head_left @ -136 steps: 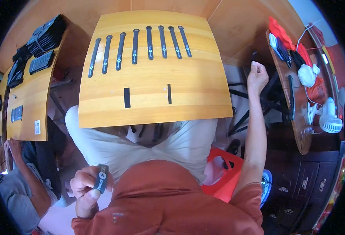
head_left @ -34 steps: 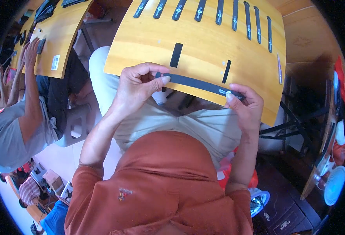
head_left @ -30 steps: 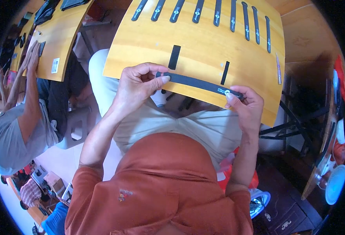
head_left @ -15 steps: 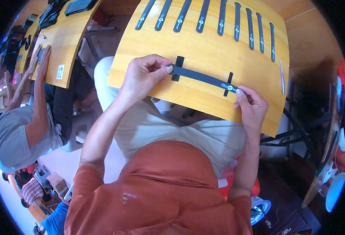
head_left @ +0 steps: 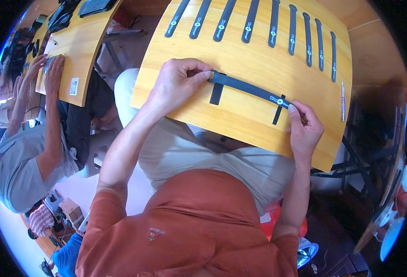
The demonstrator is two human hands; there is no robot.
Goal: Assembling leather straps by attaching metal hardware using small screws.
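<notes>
A black strap with a small light print (head_left: pixel 252 89) is stretched between my two hands over the near part of the wooden table (head_left: pixel 176 92). My left hand (head_left: pixel 181 83) pinches its left end between thumb and fingers. The printed right end is pinched by my right hand (head_left: pixel 305 124). Two short black strips lie on the table: a wider strip (head_left: pixel 216 94) by the strap's left end and a narrower strip (head_left: pixel 278 115) near the right end. The strap passes across their upper parts.
Several similar black straps (head_left: pixel 249 23) lie in a row along the table's far side. A thin purple-handled tool (head_left: pixel 343 101) lies at the right edge. To the left, a person (head_left: pixel 32 152) works at another wooden table (head_left: pixel 79 60).
The strap, held in both hands, has shifted slightly up off the two black strips, showing more of them. The whole view has drifted a little. The neighbour's hands have bent inward.
</notes>
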